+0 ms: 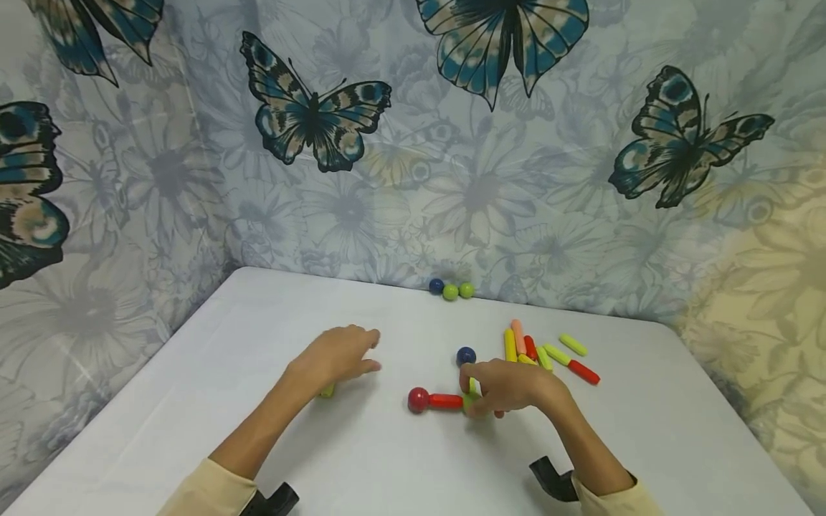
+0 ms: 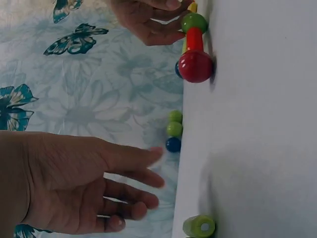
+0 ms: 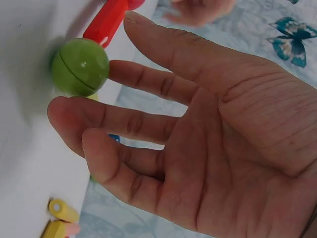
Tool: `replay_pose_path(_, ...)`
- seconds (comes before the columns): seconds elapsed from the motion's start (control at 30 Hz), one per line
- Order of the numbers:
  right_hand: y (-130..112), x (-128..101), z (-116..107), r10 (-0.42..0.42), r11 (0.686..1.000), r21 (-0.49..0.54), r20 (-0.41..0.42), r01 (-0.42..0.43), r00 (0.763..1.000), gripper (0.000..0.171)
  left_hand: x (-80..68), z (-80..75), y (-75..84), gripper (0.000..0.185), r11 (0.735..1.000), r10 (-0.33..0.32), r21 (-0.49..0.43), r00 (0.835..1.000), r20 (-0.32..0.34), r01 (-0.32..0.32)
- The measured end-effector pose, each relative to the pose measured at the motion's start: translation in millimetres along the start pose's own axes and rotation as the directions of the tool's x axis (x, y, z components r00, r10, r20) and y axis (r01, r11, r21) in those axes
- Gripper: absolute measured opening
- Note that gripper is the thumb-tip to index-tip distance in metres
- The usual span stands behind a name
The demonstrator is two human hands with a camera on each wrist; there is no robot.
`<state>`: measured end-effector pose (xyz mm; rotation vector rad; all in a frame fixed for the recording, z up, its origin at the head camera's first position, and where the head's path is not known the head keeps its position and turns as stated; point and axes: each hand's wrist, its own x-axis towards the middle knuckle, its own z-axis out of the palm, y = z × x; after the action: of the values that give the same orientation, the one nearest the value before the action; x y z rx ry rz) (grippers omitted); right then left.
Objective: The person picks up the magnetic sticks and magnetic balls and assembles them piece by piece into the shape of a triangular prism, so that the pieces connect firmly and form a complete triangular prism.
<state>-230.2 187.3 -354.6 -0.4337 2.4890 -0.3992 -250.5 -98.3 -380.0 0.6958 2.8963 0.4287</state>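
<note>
My left hand [image 1: 335,358] hovers over the left part of the table, fingers spread and holding nothing. Below it lies a lime-green stick [image 2: 199,226] with a metal dot in its end. A red ball [image 1: 418,400] and a green ball [image 3: 80,67] sit at either end of a red stick [image 1: 446,402]. Another lime stick [image 1: 474,387], partly hidden by fingers, runs from the green ball toward a blue ball [image 1: 466,356]. My right hand [image 1: 510,383] is at the green ball, fingers loosely bent, fingertips right beside its surface and nothing pinched.
Several loose sticks in yellow, lime, red and pink [image 1: 519,337] lie beyond the right hand. At the table's back edge stand a dark blue ball [image 1: 436,287] and two green balls [image 1: 450,292]. A butterfly-patterned cloth [image 1: 348,215] hangs behind the white table [image 1: 387,466].
</note>
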Motion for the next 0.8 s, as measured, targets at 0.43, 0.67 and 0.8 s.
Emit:
replay_pose_path(0.43, -1.5, 1.0, 0.6, 0.021, 1.0, -0.019, 0.019, -0.021, 1.0, 0.03, -13.7, -0.1, 6.3, 0.014, 0.964, -0.208, 0.185, 0.975, 0.074, 0.192)
replay_pose_path(0.67, -0.9, 2.3, -0.3, 0.022, 0.999, -0.031, 0.024, -0.021, 0.999, 0.03, -14.7, -0.6, 6.2, 0.011, 0.963, -0.209, 0.191, 0.974, 0.089, 0.19)
replay_pose_path(0.8, 0.5, 3.4, 1.5, 0.019, 0.999, -0.03, 0.019, -0.018, 1.0, 0.029, -5.7, 7.3, 5.7, 0.007, 0.99, -0.116, 0.096, 0.984, 0.132, 0.104)
